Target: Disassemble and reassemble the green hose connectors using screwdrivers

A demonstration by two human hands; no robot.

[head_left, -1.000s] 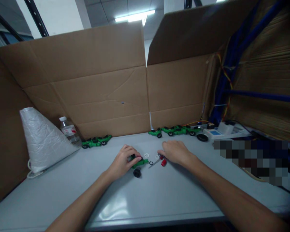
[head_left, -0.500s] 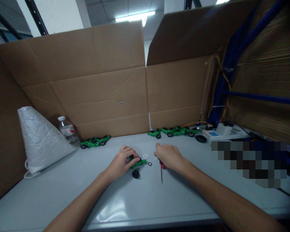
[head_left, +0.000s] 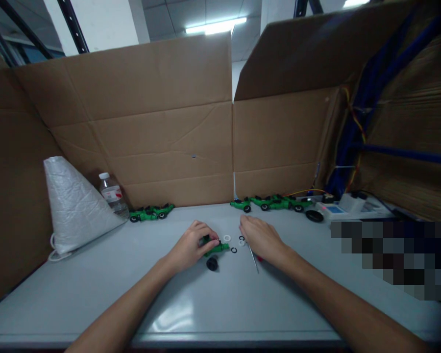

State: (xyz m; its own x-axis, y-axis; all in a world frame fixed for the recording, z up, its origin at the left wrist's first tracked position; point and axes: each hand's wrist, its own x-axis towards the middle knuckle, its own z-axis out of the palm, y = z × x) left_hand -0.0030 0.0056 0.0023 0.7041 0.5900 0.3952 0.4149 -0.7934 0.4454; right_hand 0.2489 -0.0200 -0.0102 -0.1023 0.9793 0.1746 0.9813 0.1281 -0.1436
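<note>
My left hand (head_left: 196, 243) is closed around the body of a green toy car (head_left: 217, 248), its fingers hiding the rear part. A loose black wheel (head_left: 212, 264) lies on the table just below the car. My right hand (head_left: 260, 236) is closed, its fingers curled over a screwdriver. The thin metal shaft (head_left: 254, 258) sticks out below the hand, and a bit of red (head_left: 259, 258) shows beside it. Between the hands lie a white ring (head_left: 227, 238), a second white ring (head_left: 241, 243), a black ring (head_left: 234, 250) and another black ring (head_left: 241, 238) by my right fingertips.
Green toy cars stand along the back, some at the left (head_left: 151, 213) and others at the right (head_left: 275, 202). A silvery bag (head_left: 77, 211) and a water bottle (head_left: 112, 195) are far left. A black ring-shaped piece (head_left: 314, 216) and a power strip (head_left: 356, 208) are at right, before cardboard walls (head_left: 161, 147).
The view has shifted so things appear further right. The screwdriver shaft has swung to a slant, and a black ring now shows by my right fingertips. My left hand still holds the car.
</note>
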